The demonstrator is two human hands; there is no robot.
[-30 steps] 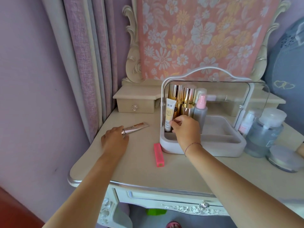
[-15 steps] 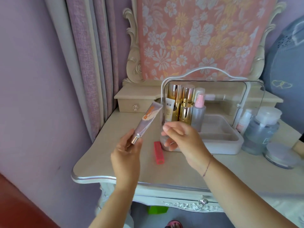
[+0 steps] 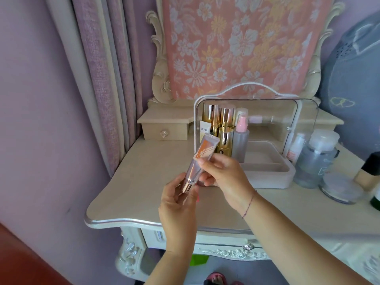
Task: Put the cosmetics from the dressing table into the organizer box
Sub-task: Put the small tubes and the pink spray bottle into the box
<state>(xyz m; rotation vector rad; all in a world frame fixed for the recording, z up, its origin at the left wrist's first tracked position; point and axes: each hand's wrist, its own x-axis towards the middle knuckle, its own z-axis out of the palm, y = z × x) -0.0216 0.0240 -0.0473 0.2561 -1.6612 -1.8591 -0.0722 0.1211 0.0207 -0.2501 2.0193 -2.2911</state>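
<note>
Head view: I hold the tube (image 3: 202, 159) in the air above the front of the bench (image 3: 127, 194), just before the left end of the box (image 3: 273, 177). It is tilted, with the shiny cap down toward me and the flat end up toward the box. The left grip (image 3: 178, 204) is closed around the cap end, and the right grip (image 3: 224, 175) pinches the body near the orange print, so both are clamped on the same tube. I judge this step as the hand-over from left to right, before the tube enters the box. The lid of the box stands up, and at its left side the gold bottles (image 3: 226, 140) and a spray bottle (image 3: 241, 140) stand close together. The next move, I think, asks the left grip to let go first, then the right one to turn the tube upright and lower it beside these bottles without knocking them. More things wait on the bench right of the box, among them a clear bottle (image 3: 316, 161) and a jar (image 3: 339, 188).
</note>
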